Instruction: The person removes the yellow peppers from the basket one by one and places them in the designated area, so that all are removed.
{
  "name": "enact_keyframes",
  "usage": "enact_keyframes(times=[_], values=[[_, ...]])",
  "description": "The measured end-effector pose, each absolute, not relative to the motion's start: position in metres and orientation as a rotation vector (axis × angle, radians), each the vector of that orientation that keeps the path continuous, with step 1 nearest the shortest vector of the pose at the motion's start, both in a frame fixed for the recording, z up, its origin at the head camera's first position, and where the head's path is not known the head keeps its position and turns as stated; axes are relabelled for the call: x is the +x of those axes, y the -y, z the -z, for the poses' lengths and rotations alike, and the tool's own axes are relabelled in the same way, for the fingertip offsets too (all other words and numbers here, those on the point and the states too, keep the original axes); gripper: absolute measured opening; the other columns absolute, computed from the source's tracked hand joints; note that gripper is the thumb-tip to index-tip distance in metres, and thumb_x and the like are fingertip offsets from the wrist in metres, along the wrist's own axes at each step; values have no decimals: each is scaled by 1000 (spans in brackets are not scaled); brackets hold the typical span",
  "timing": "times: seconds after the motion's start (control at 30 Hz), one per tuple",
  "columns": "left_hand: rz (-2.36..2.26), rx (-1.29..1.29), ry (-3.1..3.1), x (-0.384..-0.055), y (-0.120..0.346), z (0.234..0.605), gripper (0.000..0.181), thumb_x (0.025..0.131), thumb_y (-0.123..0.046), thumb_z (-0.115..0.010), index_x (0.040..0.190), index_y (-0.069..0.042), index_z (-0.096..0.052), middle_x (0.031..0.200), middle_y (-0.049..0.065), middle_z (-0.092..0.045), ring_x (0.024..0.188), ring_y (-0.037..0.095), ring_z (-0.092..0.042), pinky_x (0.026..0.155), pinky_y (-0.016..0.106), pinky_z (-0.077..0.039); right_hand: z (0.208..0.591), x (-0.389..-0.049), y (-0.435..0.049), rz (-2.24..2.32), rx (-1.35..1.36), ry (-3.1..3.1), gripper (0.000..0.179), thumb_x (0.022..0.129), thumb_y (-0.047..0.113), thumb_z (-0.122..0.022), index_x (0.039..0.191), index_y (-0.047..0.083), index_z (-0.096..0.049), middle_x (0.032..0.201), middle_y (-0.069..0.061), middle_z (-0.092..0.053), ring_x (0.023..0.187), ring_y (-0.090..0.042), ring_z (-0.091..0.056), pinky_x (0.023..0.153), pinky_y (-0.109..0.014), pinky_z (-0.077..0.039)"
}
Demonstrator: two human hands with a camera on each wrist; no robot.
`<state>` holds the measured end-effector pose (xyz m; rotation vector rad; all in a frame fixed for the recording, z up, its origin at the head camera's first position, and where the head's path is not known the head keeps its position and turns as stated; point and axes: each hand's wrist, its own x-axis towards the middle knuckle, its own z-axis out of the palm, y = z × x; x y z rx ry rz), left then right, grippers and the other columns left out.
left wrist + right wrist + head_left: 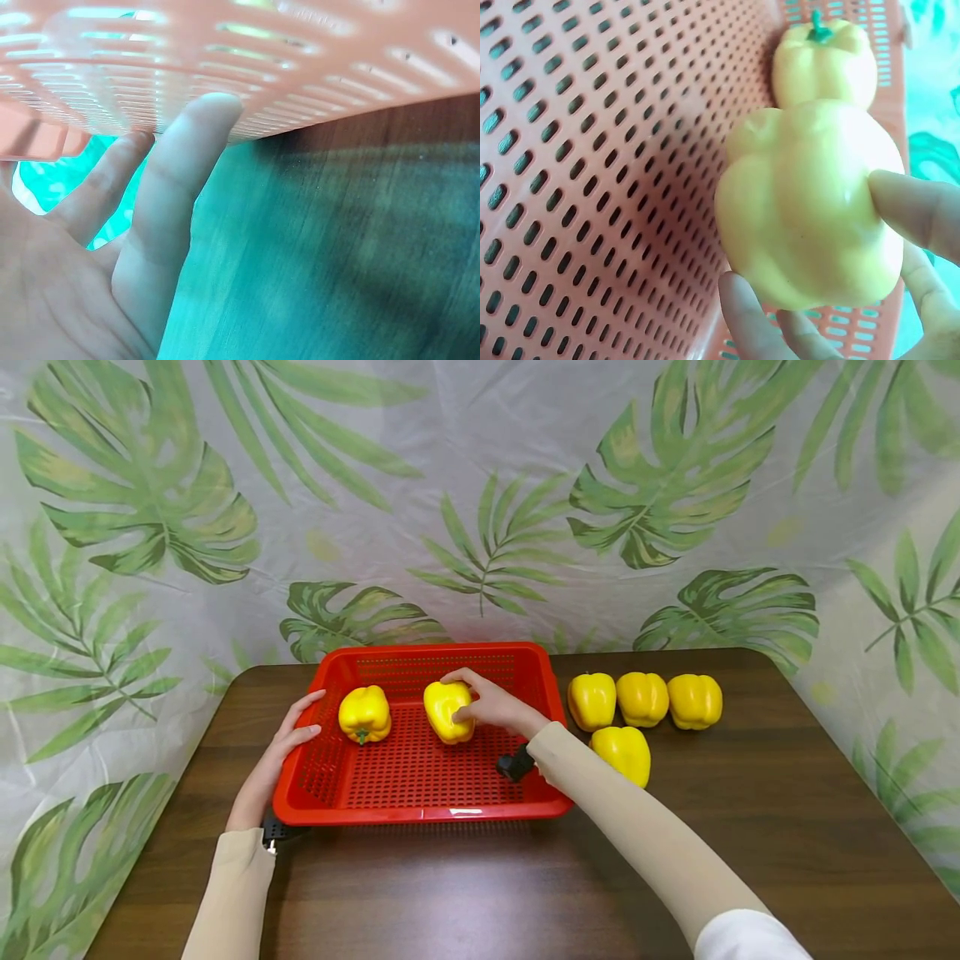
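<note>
A yellow bell pepper (441, 706) is held in my right hand (495, 703), inside the red plastic basket (420, 815). In the right wrist view, thumb and fingertips press on the sides of this pepper (810, 210); whether its underside touches the basket floor cannot be told. A second yellow bell pepper (364, 714), with a green stem, lies at the left of the basket. My left hand (270, 768) rests against the basket's left side. In the left wrist view, its fairly straight fingers (169, 180) touch the slotted outer wall (300, 71).
Several more yellow bell peppers stand right of the basket: three in a back row, including one at its right end (695, 702), and one nearer (622, 755), partly behind my right sleeve. A leaf-patterned cloth (487, 552) hangs behind the brown wooden table (450, 893).
</note>
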<state>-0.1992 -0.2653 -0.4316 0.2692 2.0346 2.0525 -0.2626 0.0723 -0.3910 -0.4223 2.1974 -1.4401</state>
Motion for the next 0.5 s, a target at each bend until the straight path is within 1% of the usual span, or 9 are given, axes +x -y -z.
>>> enact_keyframes(times=[0.27,0.5], values=[[-2049,278,-2035,-200,265,432,52,102,-22,-37,150,-29,-20,149,14,-16,119,29,-42,87,35,-50,384,-260,-82,1519,-429,-2162,55,90,3,-63,139,18,-42,139,-14,-38,119,-32,-44,87,-47,-49],[-2046,262,-2024,-198,265,432,53,102,-23,-38,151,-30,-18,151,12,-14,123,30,-37,89,35,-49,377,-257,-90,1571,-431,-2120,57,90,5,-63,141,19,-39,137,-17,-37,118,-33,-45,92,-51,-46]])
